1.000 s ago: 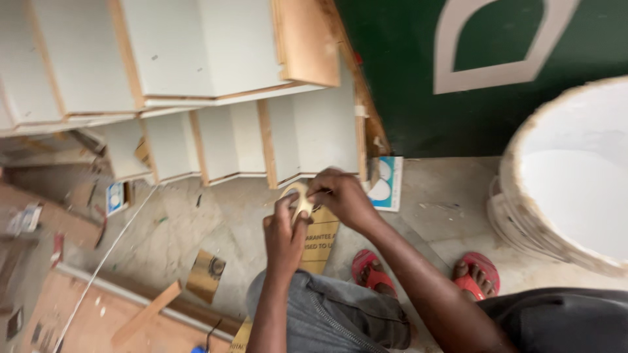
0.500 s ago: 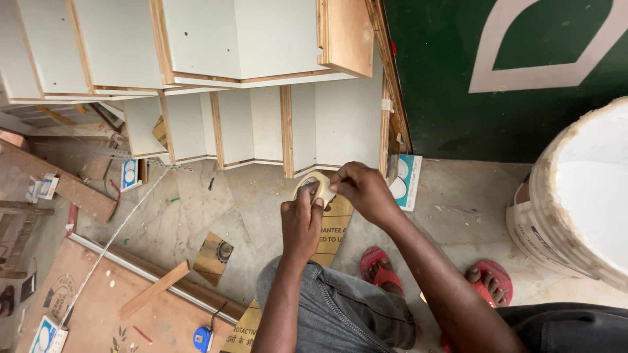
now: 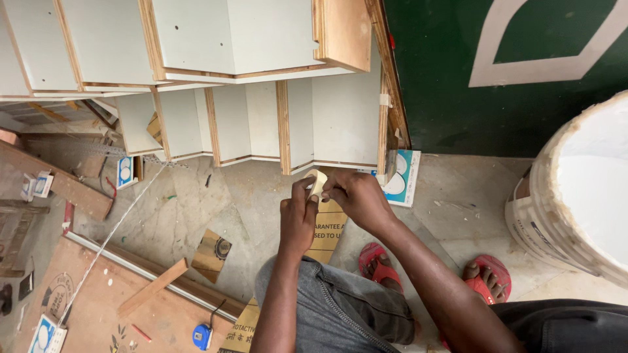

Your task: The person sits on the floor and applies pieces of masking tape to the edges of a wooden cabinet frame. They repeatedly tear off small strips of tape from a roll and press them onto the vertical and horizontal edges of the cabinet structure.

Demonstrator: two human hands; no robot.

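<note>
Pinching one small cream roll of tape (image 3: pixel 316 182): left hand (image 3: pixel 298 219) and right hand (image 3: pixel 356 196), fingers curled tight on it, fingertips meeting. Below the fingers: printed cardboard (image 3: pixel 327 232), red sandals (image 3: pixel 484 281). Beyond the fingertips: white plywood-edged cabinet panels (image 3: pixel 327 117). Far right: white bucket (image 3: pixel 575 196).

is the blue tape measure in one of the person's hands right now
No, the blue tape measure lies on the brown board at the bottom, while both the left hand and right hand grip a small cream-coloured piece.
</note>
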